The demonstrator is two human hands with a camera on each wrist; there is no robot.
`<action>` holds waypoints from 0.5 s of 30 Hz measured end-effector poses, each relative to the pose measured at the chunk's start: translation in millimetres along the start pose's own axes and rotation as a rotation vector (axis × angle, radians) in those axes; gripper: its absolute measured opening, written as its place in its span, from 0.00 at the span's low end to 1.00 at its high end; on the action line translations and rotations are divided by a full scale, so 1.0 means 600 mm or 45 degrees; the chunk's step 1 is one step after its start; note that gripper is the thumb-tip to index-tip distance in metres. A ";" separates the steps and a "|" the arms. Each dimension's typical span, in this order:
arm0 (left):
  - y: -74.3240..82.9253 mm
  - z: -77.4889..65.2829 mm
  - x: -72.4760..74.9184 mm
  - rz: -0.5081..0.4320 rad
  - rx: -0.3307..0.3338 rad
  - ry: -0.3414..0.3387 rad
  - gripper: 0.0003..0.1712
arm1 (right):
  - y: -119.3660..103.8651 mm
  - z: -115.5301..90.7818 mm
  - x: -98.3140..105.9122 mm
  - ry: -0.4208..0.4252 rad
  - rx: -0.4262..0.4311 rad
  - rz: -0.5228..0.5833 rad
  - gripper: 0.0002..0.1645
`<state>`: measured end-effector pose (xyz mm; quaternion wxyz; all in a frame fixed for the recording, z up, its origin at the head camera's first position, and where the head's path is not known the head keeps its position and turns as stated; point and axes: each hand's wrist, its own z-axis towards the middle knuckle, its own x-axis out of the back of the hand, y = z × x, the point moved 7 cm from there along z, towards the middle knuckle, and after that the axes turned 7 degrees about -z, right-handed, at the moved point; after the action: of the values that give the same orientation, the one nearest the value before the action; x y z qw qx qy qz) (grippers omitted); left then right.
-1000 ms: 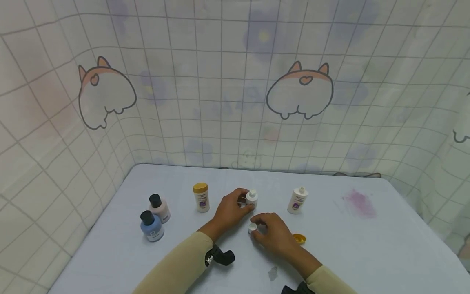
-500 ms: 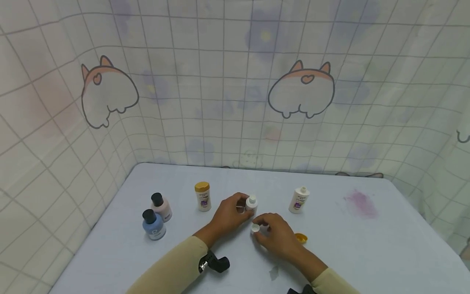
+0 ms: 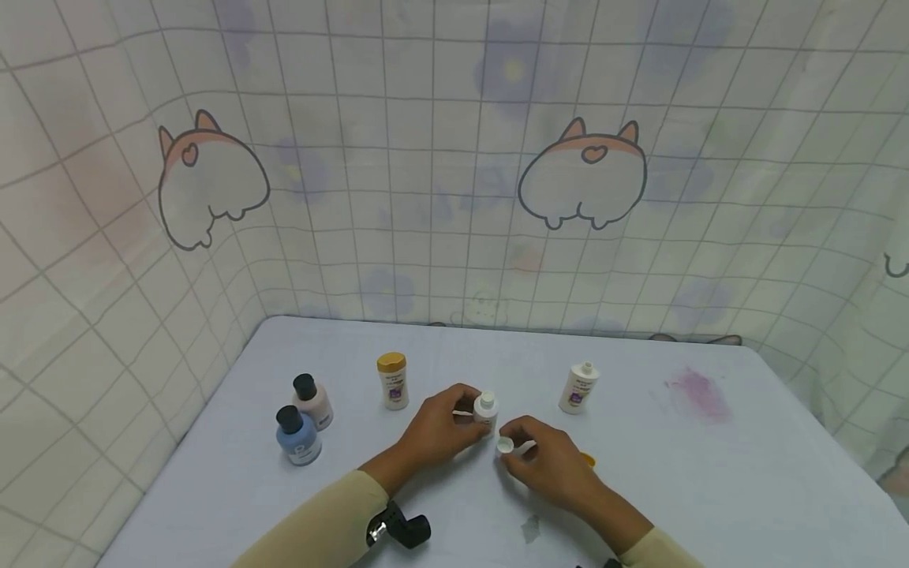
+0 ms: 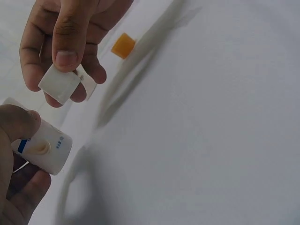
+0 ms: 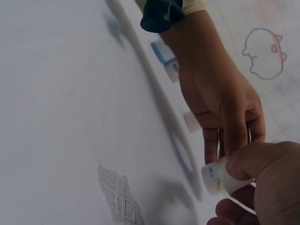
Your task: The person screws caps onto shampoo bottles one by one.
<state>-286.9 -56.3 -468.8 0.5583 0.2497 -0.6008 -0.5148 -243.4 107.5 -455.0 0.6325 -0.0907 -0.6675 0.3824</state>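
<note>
My left hand (image 3: 440, 430) grips a small white bottle (image 3: 486, 410) with an uncapped neck, thumb on one side and fingers on the other. In the left wrist view the bottle's printed side (image 4: 49, 149) shows, tilted and raised off the table. Between thumb and fingers, my right hand (image 3: 554, 467) pinches a white cap (image 3: 505, 446), its hollow side facing up, just right of the bottle and apart from it. In the right wrist view my right thumb hides most of the cap.
A white bottle with a gold cap (image 3: 393, 381) stands left, and an uncapped white one (image 3: 578, 388) right. A blue bottle (image 3: 298, 438) and a pink bottle (image 3: 315, 404) with black caps stand far left. A loose gold cap (image 3: 588, 458) lies behind my right hand.
My left hand has come nearer with the white bottle. My right hand has shifted slightly right with the white cap and now covers more of the loose gold cap.
</note>
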 end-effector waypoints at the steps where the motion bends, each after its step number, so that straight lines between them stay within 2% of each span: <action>1: 0.001 -0.003 0.000 -0.004 -0.002 -0.006 0.24 | 0.000 -0.002 0.001 0.003 0.005 0.004 0.16; 8: 0.008 -0.026 -0.002 -0.033 -0.004 -0.045 0.25 | -0.005 -0.014 0.015 0.075 0.041 0.012 0.15; 15: 0.015 -0.044 -0.002 -0.065 -0.019 -0.070 0.25 | -0.007 -0.019 0.022 0.056 0.027 -0.021 0.16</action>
<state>-259.4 -61.0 -465.2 0.5301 0.2468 -0.6054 -0.5400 -233.8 116.9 -443.1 0.6510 -0.0867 -0.6501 0.3822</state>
